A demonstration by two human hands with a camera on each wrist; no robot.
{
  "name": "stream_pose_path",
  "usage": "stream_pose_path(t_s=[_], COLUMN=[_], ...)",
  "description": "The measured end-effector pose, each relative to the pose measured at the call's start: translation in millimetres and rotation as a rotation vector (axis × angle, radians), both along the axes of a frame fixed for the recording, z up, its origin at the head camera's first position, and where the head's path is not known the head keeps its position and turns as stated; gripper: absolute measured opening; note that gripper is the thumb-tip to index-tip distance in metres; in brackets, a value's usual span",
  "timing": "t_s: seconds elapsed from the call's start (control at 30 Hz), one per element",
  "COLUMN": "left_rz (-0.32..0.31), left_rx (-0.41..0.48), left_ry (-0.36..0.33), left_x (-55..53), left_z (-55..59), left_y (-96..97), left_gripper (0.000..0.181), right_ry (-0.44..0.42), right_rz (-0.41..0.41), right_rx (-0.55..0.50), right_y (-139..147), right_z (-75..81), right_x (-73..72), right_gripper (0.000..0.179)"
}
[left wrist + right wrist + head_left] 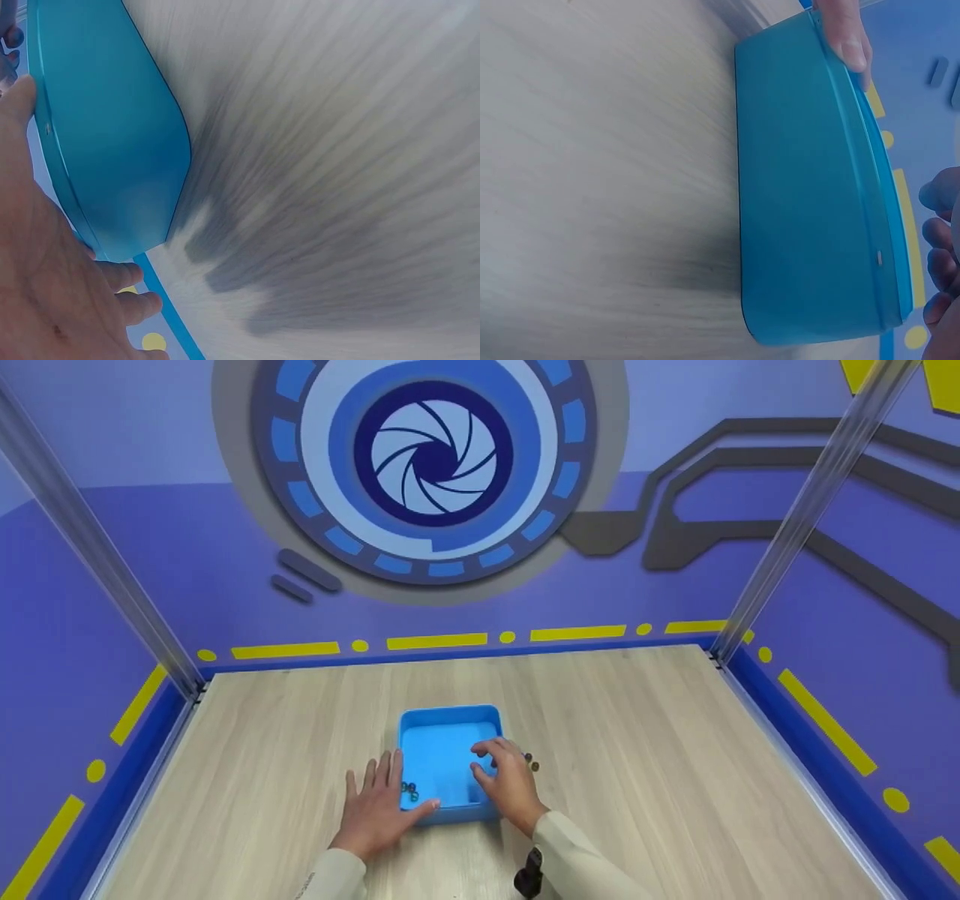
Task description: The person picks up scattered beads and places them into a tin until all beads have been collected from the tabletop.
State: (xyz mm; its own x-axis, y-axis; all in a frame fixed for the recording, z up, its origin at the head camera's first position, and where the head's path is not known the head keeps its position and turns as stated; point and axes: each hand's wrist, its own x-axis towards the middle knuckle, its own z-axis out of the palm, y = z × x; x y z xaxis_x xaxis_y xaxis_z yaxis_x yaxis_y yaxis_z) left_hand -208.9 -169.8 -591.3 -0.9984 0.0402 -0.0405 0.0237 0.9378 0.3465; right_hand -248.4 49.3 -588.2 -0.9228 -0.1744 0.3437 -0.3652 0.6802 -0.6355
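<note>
A blue rectangular box (442,750) stands on the wooden table. My left hand (375,814) is spread along its left side, fingers straight and thumb resting at the near rim. Several small dark and green glass marbles (412,790) lie in the box's near left corner, close to that hand. Over the right part of the box hovers my right hand (511,781), fingers loosely bent, thumb and forefinger apart with nothing showing between them. Just beyond its knuckles, dark and brownish marbles (534,766) sit on the table outside the box, partly hidden by the hand.
The wooden tabletop (637,750) extends around the box on all sides. Purple-blue printed panels (172,555) enclose it at the back, left and right, with clear posts (795,510) at the back corners. A small black object (529,874) is at the right sleeve.
</note>
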Motion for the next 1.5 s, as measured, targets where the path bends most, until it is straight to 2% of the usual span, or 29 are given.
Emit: stream_pose_path(t_s=[0.27,0.5,1.07,1.5], left_rz=[0.003,-0.001,0.003,-0.001], left_rx=[0.008,-0.008,-0.004,0.006], left_ry=[-0.008,-0.006,-0.018,-0.008], left_x=[-0.9,-1.4,-0.5,-1.5], left_z=[0.7,1.6,-0.1,0.5], left_y=[-0.1,-1.0,-0.3,-0.8], left_gripper=[0.11,0.111,0.111,0.11], right_ry=[-0.003,0.03,-0.083,-0.049], right_rz=[-0.01,0.001,-0.038,-0.04], right_rx=[-0.011,-0.026,-0.04,-0.054], right_y=[2.4,6.9,13.7,20.2], right_z=[0.0,0.1,0.4,-2.8], right_x=[-0.4,-0.8,0.4,-0.7], right_gripper=[0.018,0.018,0.021,0.021])
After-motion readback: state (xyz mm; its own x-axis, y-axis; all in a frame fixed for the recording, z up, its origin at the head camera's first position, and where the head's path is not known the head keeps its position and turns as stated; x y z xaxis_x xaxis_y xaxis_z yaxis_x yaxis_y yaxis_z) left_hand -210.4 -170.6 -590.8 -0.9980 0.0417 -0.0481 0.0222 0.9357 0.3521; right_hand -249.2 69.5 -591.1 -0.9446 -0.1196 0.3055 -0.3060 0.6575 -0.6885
